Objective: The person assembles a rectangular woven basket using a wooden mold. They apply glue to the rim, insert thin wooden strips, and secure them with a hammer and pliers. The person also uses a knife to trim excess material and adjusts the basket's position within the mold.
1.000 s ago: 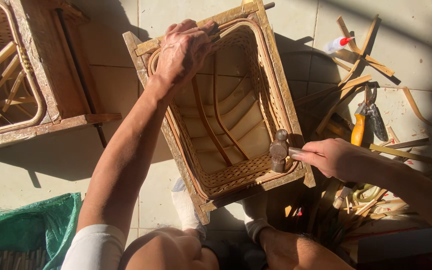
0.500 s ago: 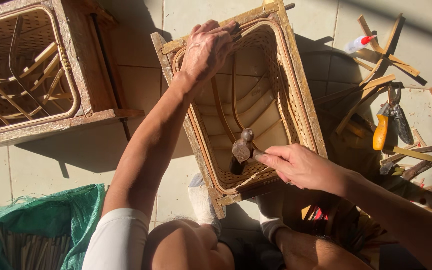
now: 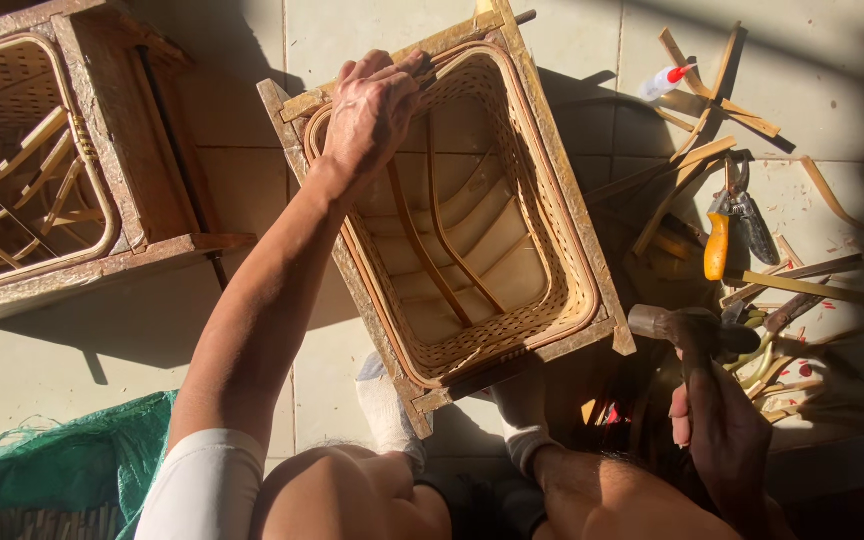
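A rectangular woven bamboo basket (image 3: 562, 200) with a wooden rim stands on the tiled floor, propped against my white-socked feet (image 3: 387, 415). My left hand (image 3: 372, 105) grips the far left corner of its rim. My right hand (image 3: 717, 430) is low at the right, beside the basket's near right corner, closed around the handle of a hammer (image 3: 667, 322) whose metal head points left, just outside the rim.
A second woven basket in a wooden frame (image 3: 102, 150) lies at the left. Bamboo strips (image 3: 697, 160), orange-handled pliers (image 3: 722, 235) and a small glue bottle (image 3: 667, 80) lie at the right. A green sack (image 3: 52, 470) sits at the lower left.
My right hand has carried the hammer from inside the basket's near edge out to the right, beyond the corner. The left hand stays on the far rim.
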